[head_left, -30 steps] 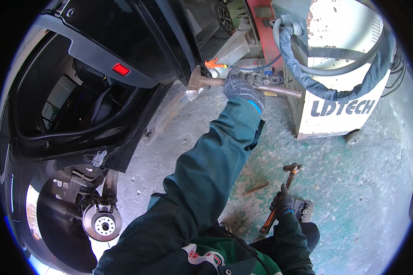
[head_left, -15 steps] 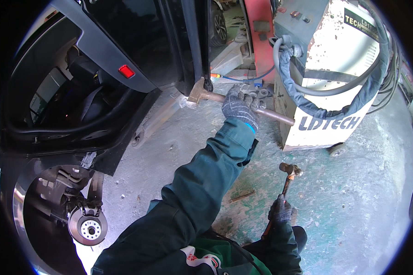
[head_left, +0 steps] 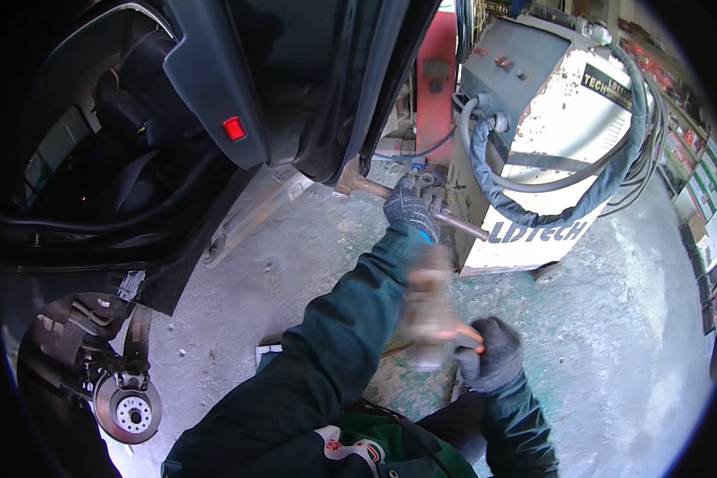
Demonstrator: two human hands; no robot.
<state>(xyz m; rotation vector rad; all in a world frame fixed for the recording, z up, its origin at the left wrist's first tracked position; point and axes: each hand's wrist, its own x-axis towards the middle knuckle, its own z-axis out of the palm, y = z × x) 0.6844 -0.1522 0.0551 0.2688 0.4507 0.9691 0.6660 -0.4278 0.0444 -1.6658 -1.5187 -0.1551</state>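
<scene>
A view from above of a person in a dark green work jacket beside an open black car door (head_left: 239,103) in a workshop.

The left hand (head_left: 411,205), in a grey knit glove, reaches forward at full arm's length and is closed around a long rusty metal bar with a flat wedge-shaped head (head_left: 357,182). The bar's head rests against the lower edge of the car body, just below the door opening; its shaft runs back through the fist and ends to the right, in front of the machine's white panel.

The right hand (head_left: 492,357), in a dark grey glove, is nearer the body and is clamped on the orange wooden handle of a hammer with a metal head (head_left: 427,307). The hammer is heavily blurred, its head up and to the left of the fist, between the 2 forearms.

To the right stands a white and grey boxy welding machine on small wheels (head_left: 550,135), with thick grey hoses (head_left: 534,209) looped over its front. A red steel post (head_left: 435,72) rises behind the door.

At lower left, a bare brake disc with its wheel hub (head_left: 129,410) shows inside the wheel arch. The floor is worn grey-green concrete (head_left: 605,334).
</scene>
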